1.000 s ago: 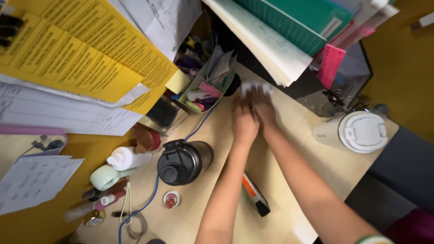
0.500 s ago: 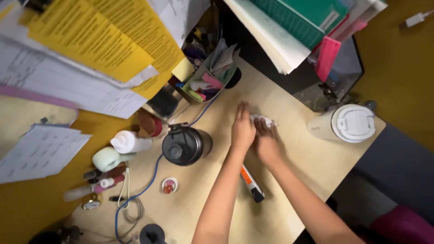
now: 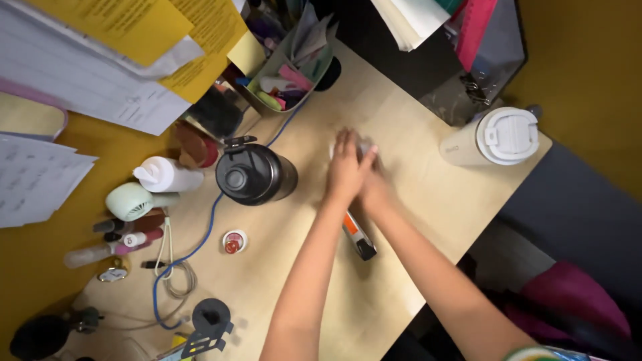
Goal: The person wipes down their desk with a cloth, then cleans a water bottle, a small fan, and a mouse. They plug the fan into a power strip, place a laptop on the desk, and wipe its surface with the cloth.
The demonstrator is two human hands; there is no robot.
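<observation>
Nearest the viewer, to the right of the black bottle [image 3: 251, 175] and on its near side, two bare forearms reach out over the pale wooden desk [image 3: 428, 167]. An orange-and-black hand tool [image 3: 359, 235] lies flat on the desk under them, untouched by either hand.

Just beyond the tool, level with the bottle and to its right, the hands meet. The left hand [image 3: 344, 172] lies palm-down with its fingers stretched out straight and nothing closed inside them. The right hand [image 3: 376, 190] is tucked against it and partly under it. It is blurred, so I cannot tell how far its fingers are curled or whether they grip anything.

At the fingertips, slightly farther than the bottle, a small white scrap [image 3: 364, 146] peeps out, touching the desk. It could be paper or a wipe; the blur hides which. By my reading, the hands are pressing or rubbing this scrap flat against the wood rather than lifting it. Any further stroke would call for even downward pressure and fingers kept on the scrap so it does not slip free, with care taken to stay apart from the bottle on the left.

Farther off, beyond the bottle, a green organiser [image 3: 294, 63] holds pens and markers. Well to the right of the bottle a white lidded tumbler [image 3: 491, 138] lies near the desk edge. Farthest away, beyond and left of the bottle, hang yellow sheets [image 3: 134, 23].
</observation>
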